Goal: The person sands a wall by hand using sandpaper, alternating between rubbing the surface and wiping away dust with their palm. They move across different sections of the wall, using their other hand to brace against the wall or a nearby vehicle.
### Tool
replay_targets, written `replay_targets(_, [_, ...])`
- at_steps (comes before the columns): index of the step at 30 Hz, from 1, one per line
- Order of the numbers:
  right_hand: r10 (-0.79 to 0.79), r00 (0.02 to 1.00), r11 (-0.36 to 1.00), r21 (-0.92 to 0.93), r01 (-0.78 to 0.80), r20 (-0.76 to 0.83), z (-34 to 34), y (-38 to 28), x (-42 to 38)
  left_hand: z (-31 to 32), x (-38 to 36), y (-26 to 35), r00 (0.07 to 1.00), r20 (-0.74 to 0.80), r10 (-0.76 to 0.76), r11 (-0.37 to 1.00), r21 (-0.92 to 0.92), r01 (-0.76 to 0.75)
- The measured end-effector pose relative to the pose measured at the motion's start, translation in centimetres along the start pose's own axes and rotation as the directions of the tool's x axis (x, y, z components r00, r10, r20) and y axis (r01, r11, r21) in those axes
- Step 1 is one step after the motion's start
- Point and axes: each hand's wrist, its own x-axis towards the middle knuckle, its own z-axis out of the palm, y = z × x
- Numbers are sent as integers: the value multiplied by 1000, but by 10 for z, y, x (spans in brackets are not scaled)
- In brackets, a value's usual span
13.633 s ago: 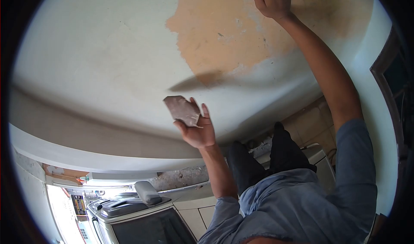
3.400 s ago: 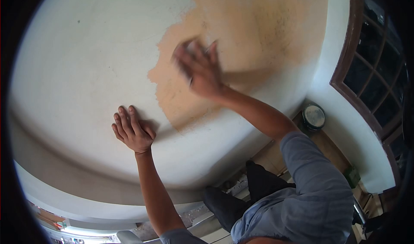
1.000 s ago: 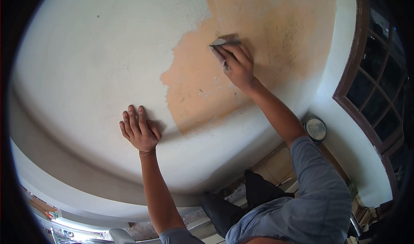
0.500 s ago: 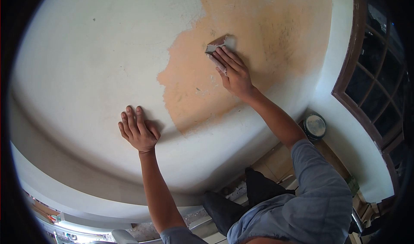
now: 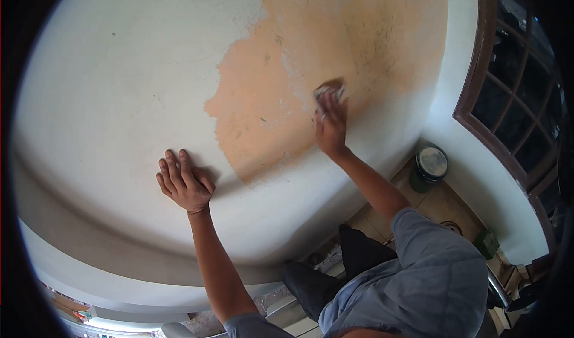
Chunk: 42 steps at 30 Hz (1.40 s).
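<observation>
My left hand (image 5: 185, 182) lies flat on the white part of the wall (image 5: 119, 99), fingers spread, holding nothing. To the right, my right hand (image 5: 332, 120) presses a folded piece of sandpaper (image 5: 330, 88) against the peach-orange patch (image 5: 245, 93) of the wall. Its fingers are slightly blurred and lie over the sheet, whose brown and pale edges show beyond the fingertips. Small scuffs and pale spots mark the patch, and its left border with the white paint is ragged.
A dark bucket with a pale lid (image 5: 431, 161) stands on the tiled floor in the right corner. Beside it rises a brown-framed window (image 5: 478, 69). A green container (image 5: 487, 242) sits lower right. A curved white ledge (image 5: 119, 284) runs along the lower left.
My right hand has moved down and slightly right across the patch with the sandpaper. The view has shifted a little, and more of the bucket shows. My left hand stays on the wall.
</observation>
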Motion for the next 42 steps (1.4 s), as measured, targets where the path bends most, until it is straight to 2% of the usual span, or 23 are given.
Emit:
replay_targets(1, [7,1000,1000,-6,-7,0,-7,0,-15,-1,-1,0,1000,4,3,1000,3,-3])
replay_targets(2, [-224,943,973,7,230,247,-17,0,-31,-2,-1,0,1000,6,11,1000,-4,-10])
replay_targets(3, [-427,775,892,79,445,467,-23,3,-44,-1,-1,0,1000,7,6,1000,3,-6])
replay_targets(5, [-446,751,882,97,461,486,-29,14,-57,-1,-1,1,1000,7,2,1000,10,-2])
replay_targets(8, [-5,911,984,-159,78,412,-35,18,-52,-2,0,0,1000,2,2,1000,7,-2])
replay_targets(9, [-5,911,984,-158,77,412,-33,16,-55,-2,0,0,1000,1,2,1000,4,-2])
replay_targets(11, [252,932,953,101,-286,260,-33,10,-63,-2,-1,1,1000,3,7,1000,-6,-7])
replay_targets(12, [256,932,952,99,-289,258,-40,10,-68,-2,-1,1,1000,4,4,1000,3,-4])
replay_targets(13, [430,796,805,217,-552,426,-51,11,-74,-1,-1,1,1000,4,-1,1000,14,1])
replay_targets(14, [524,602,576,270,-772,603,-59,12,-78,-1,-1,1,1000,4,-1,1000,15,1])
replay_targets(15, [523,600,575,269,-773,605,-68,6,-74,-1,0,1,1000,-1,1,1000,9,-1])
replay_targets(16, [556,456,253,381,-889,695,-81,-3,-66,-1,0,1,1000,-2,2,1000,2,-2])
replay_targets(17, [529,312,-105,426,-899,789,-91,-7,-62,-2,-1,1,1000,5,1,1000,0,-1])
replay_targets(18, [458,297,-233,436,-869,838,-99,-6,-61,-2,0,1,1000,5,0,1000,1,0])
replay_targets(19, [464,293,-235,435,-869,836,-104,-9,-60,-2,0,1,1000,3,0,1000,1,0])
replay_targets(21, [429,246,-381,420,-823,869,-116,-17,-55,-2,-1,1,1000,9,2,1000,0,-2])
replay_targets(28, [320,270,-372,382,-846,908,-127,-21,-56,-2,-1,1,1000,5,4,1000,-5,-4])
replay_targets(34, [353,98,-457,263,-849,931,-124,-18,-61,0,-3,0,1000,5,-2,1000,6,2])
replay_targets(36, [571,86,-396,366,-842,816,-118,-15,-67,-1,-2,0,1000,11,9,1000,12,-9])
replay_targets(37, [570,82,-396,361,-844,818,-117,-9,-69,-1,-2,-1,1000,15,21,1000,19,-21])
replay_targets(39, [824,233,-129,571,-810,517,-115,13,-65,-1,-2,-1,1000,12,18,1000,20,-19])
replay_targets(41, [863,436,224,581,-783,255,-116,29,-52,-1,-2,-1,1000,15,11,1000,21,-12])
replay_targets(42, [812,577,438,560,-704,91,-114,32,-44,-2,-2,-1,1000,7,18,1000,18,-18])
